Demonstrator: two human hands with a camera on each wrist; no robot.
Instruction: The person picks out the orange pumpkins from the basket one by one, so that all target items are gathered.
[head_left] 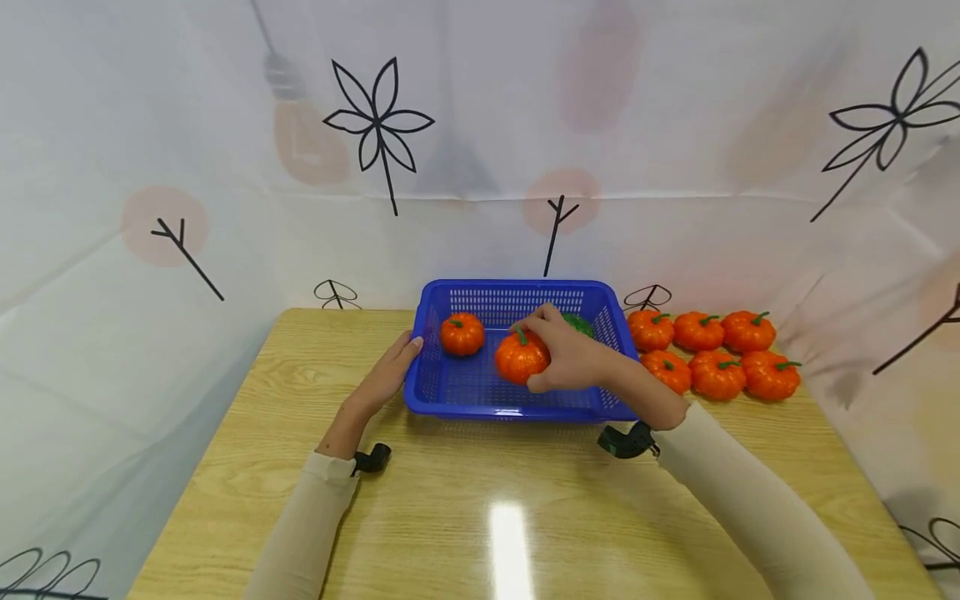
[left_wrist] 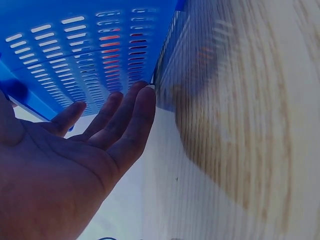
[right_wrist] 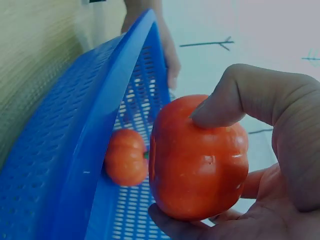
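Observation:
A small orange pumpkin (head_left: 521, 358) with a green stem is held over the blue plastic basket (head_left: 510, 412) by my right hand (head_left: 577, 354). In the right wrist view the thumb presses on one side of this pumpkin (right_wrist: 200, 160) and the fingers wrap the other. My left hand (head_left: 386, 375) is at the basket's left side, thumb over the rim and fingers (left_wrist: 132, 122) along the outer wall. Inside the basket, another orange pumpkin (head_left: 462, 334) sits on the left. A green object (head_left: 578, 323), partly hidden by my right hand, lies at the back right.
Several more orange pumpkins (head_left: 717, 375) stand in two rows right of the basket on the wooden table (head_left: 300, 367). Behind the table hangs a white patterned cloth (head_left: 480, 167). My right forearm passes over the basket's right front corner.

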